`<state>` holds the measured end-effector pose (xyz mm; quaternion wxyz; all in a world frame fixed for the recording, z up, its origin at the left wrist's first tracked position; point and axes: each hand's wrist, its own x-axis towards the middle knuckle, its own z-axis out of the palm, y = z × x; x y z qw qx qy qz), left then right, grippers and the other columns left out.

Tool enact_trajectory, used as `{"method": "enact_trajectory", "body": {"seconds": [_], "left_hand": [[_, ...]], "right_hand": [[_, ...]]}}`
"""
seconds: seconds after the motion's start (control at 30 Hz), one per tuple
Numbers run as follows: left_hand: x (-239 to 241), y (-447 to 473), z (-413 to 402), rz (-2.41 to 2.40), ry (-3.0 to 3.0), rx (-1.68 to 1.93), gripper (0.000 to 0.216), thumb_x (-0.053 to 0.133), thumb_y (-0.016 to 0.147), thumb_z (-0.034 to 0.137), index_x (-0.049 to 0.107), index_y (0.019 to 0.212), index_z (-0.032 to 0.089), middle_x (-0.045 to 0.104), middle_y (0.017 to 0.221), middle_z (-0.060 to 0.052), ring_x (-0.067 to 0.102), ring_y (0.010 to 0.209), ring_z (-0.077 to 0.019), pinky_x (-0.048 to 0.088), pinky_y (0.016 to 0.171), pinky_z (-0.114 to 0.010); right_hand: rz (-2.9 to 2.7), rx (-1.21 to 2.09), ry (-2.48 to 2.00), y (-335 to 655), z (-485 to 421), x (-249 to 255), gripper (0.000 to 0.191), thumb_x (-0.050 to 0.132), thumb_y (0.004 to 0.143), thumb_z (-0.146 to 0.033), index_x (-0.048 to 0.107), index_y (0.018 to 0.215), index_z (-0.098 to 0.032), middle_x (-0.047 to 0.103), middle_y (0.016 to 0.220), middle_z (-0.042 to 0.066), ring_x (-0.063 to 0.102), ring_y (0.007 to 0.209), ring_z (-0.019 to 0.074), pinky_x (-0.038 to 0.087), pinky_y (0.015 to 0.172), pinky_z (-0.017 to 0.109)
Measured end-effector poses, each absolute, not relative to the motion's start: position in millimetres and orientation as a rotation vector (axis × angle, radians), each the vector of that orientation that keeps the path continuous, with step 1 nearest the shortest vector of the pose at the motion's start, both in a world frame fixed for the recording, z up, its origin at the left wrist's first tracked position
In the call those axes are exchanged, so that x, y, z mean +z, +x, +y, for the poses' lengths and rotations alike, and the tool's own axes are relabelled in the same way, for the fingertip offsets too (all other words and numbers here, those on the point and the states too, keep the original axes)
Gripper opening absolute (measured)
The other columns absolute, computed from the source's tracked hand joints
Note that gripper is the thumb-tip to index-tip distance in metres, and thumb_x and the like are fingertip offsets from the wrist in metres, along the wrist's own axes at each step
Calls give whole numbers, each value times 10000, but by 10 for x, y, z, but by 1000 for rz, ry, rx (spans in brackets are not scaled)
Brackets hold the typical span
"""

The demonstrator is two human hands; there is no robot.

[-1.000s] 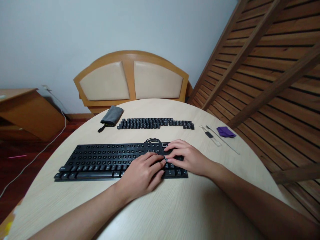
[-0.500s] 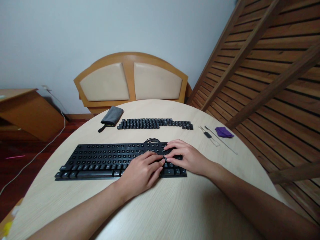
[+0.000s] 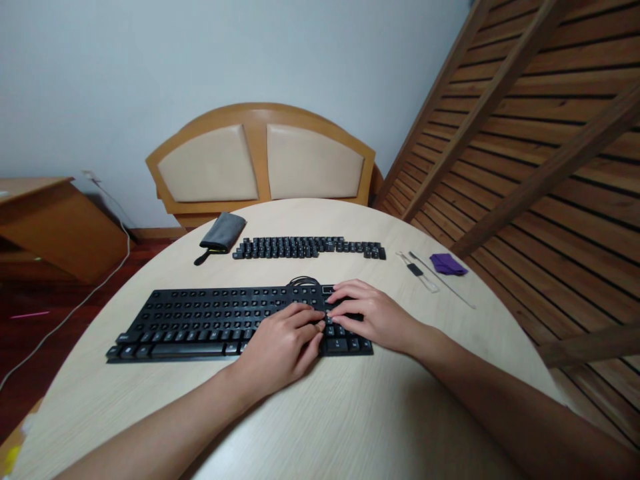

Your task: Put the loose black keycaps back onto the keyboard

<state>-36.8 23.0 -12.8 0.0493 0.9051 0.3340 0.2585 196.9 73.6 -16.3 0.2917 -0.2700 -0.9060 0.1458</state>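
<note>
Keyboard [image 3: 200,320]: stiff, light plastic; lift by end edges. Left hand [image 3: 283,347], right hand [image 3: 373,317] fingertips meet on right-end keys; grip unclear.

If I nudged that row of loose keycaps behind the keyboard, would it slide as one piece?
Probably not: the keycaps look like separate small pieces laid side by side, so a push would likely scatter them. They seem small, so probably light. The smooth table would likely let them slide.

round table [image 3: 350,413] | keyboard [image 3: 200,320] | keycap rows [image 3: 305,247] | grey pouch [image 3: 223,231] | tools [image 3: 420,272] | purple cloth [image 3: 449,265]
</note>
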Motion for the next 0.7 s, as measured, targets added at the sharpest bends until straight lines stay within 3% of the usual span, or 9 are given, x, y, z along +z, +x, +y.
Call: {"method": "enact_trajectory", "body": {"seconds": [0.43, 0.6, 0.7], "left_hand": [[-150, -360, 201, 1081, 2730, 769, 206, 510, 941, 190, 628, 1103, 142, 710, 1129, -109, 624, 1086, -260, 568, 955, -449], [-173, -364, 189, 1102, 2755, 710, 296, 508, 952, 201, 590, 1229, 135, 691, 1184, -109, 600, 1123, -275, 541, 990, -473], [-194, -368, 182, 1113, 2768, 680, 326, 507, 957, 207, 586, 1265, 131, 680, 1214, -108, 591, 1131, -282, 530, 1001, -492]], "right_hand": [[-2410, 358, -677, 1991, 769, -161, 142, 598, 957, -237, 738, 948, -219, 744, 1037, 60, 637, 1078, 223, 510, 984, 413], [-2325, 245, -865, 2102, 869, -165, 193, 568, 961, -242, 697, 1103, -228, 729, 1055, 76, 629, 1056, 245, 506, 960, 448], [-2198, 77, -1126, 2238, 995, -232, 299, 543, 958, -275, 633, 1235, -207, 687, 1161, 118, 573, 1158, 294, 477, 1009, 500]]}}
